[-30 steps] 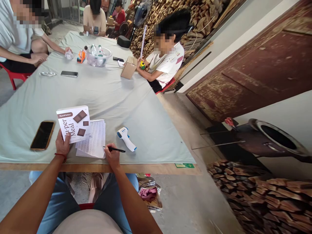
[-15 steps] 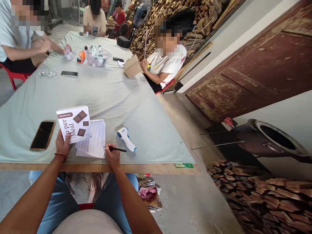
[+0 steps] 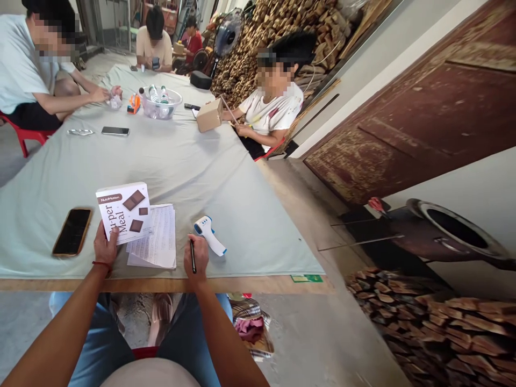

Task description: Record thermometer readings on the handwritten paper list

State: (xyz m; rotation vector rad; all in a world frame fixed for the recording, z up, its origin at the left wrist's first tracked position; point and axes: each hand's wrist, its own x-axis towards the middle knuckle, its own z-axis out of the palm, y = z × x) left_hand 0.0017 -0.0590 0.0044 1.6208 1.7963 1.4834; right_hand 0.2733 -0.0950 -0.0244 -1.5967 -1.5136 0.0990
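Note:
My left hand point(image 3: 105, 244) grips the lower edge of a white box point(image 3: 124, 212) printed with brown squares and "NutriMotion", its thumb on the front face. The box is tilted up and covers part of some handwritten paper sheets point(image 3: 155, 242) on the table. To the right of the sheets, my right hand point(image 3: 196, 258) is closed around a black pen point(image 3: 192, 257), which points roughly along the hand. Just beyond that hand lies a white and blue infrared thermometer point(image 3: 210, 235). A black phone in a brownish case point(image 3: 72, 231) lies left of the box.
The table has a pale green cloth point(image 3: 250, 215). Farther off are a second phone point(image 3: 115, 131), an orange tape dispenser point(image 3: 134, 104) and a clear basin point(image 3: 173, 102) with bottles. A person at the right handles a cardboard box point(image 3: 209, 115); other people sit around the far end.
My right hand has moved right, off the paper's edge, and the pen has swung from sideways to nearly upright in view. My left hand still holds the box. The person at right has lowered their hands.

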